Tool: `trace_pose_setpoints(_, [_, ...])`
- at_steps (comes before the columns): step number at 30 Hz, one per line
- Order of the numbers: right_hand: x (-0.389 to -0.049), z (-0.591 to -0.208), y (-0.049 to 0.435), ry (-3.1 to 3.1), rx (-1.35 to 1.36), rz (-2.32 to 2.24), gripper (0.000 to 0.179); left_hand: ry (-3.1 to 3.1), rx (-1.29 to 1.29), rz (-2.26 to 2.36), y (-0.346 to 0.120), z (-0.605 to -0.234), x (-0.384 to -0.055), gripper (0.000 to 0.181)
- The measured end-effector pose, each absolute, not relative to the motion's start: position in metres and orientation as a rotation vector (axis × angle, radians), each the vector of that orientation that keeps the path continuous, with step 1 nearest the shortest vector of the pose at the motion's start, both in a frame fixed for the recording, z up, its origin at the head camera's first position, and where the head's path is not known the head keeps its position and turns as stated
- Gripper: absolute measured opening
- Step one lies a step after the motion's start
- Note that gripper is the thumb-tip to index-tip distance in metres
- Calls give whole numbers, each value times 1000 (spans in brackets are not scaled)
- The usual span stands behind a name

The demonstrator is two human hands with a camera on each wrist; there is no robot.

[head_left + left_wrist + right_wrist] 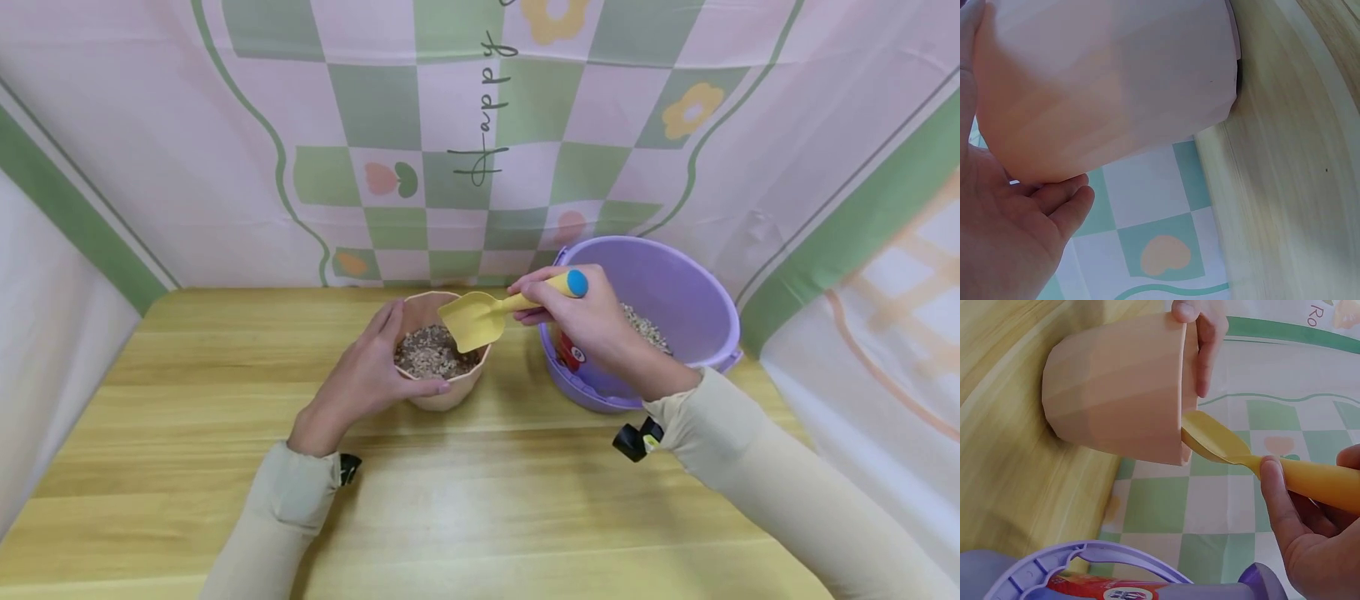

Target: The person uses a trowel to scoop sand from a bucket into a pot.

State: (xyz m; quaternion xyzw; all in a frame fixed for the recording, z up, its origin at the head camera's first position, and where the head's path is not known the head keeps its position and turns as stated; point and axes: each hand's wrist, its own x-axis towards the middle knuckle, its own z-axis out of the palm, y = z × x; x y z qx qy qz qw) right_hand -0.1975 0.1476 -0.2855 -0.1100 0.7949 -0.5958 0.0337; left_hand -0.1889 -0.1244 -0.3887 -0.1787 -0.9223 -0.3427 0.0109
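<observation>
A peach faceted flower pot [447, 394] stands on the wooden table with dark soil and pale pebbly grains [431, 360] inside. My left hand [367, 367] grips it from the left, thumb along the near rim and fingers around the far side; in the left wrist view the fingers [1069, 203] touch its wall. In my right hand [581, 308] is a yellow toy shovel [472, 321], pinched by its blue-capped handle. The blade tilts down over the pot's right rim, its tip just inside the opening in the right wrist view. Part of the soil is hidden behind the blade.
A purple bucket [678, 271] stands to the right, under my right forearm, with pale grains [643, 327] in it and a red label on its side. Behind the table [465, 500] hangs a checkered cloth [457, 108]. Each wrist carries a small black device.
</observation>
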Motion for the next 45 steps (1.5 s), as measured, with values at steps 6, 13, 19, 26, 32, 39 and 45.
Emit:
trace_pose_setpoints(6, [-194, -282, 151, 2484, -338, -1780, 26, -2879, -559, -1063, -124, -389, -189, 135])
trace_pose_setpoints(13, [-194, -278, 153, 2388, -425, -2009, 24, -2880, -558, -1071, -124, -388, -187, 134])
trace_pose_setpoints(19, [-193, -266, 165, 2325, -464, -2147, 24, -2863, -571, -1059, -123, -387, -186, 133])
trace_pose_setpoints(26, [-192, -249, 186, 2020, -451, -2443, 26, -2854, -565, -1067, -124, -389, -186, 134])
trace_pose_setpoints(32, [-190, -234, 207, 1860, -457, -2595, 30, -2837, -569, -1052, -123, -390, -186, 134])
trace_pose_setpoints(39, [-188, -228, 227, 1784, -423, -2724, 28, -2829, -570, -1050, -123, -390, -186, 133])
trace_pose_setpoints(45, [-186, -228, 245, 1742, -309, -2845, 27, -2835, -570, -1038, -123, -389, -184, 134])
